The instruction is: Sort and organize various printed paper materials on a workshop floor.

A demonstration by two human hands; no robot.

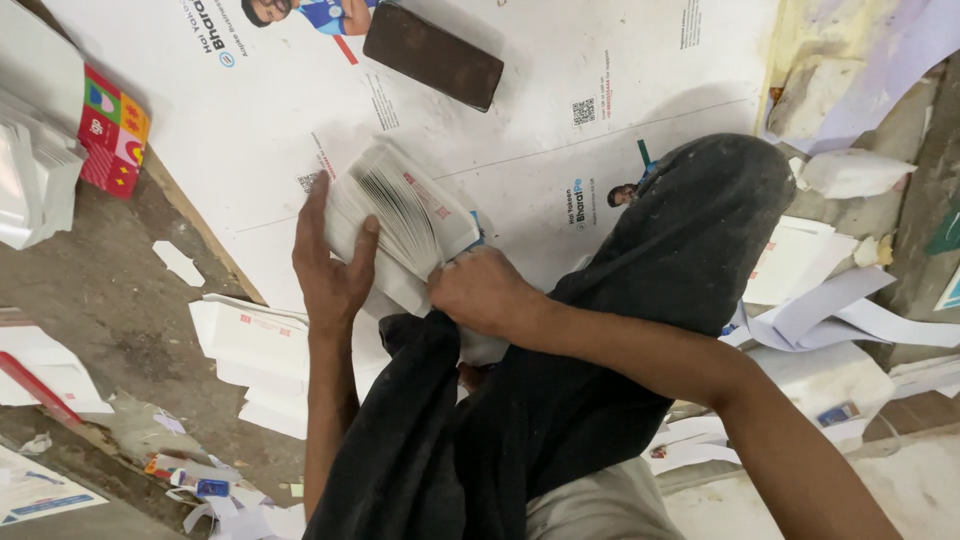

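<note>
A thick stack of white printed cards [405,215] is held on edge over a large white printed sheet [520,90]. My left hand [330,265] grips the stack's left end, thumb pressed on its top edge. My right hand [480,290] clasps the stack's lower right end, fingers curled around it. The cards fan slightly at the top. My bent knee in dark trousers [690,230] rises just right of the stack.
A dark brown block [432,55] lies on the sheet behind the stack. White card piles [255,345] sit on the grey floor at left, more white stacks [35,170] beside a colourful booklet [112,130]. Loose paper [840,310] litters the right.
</note>
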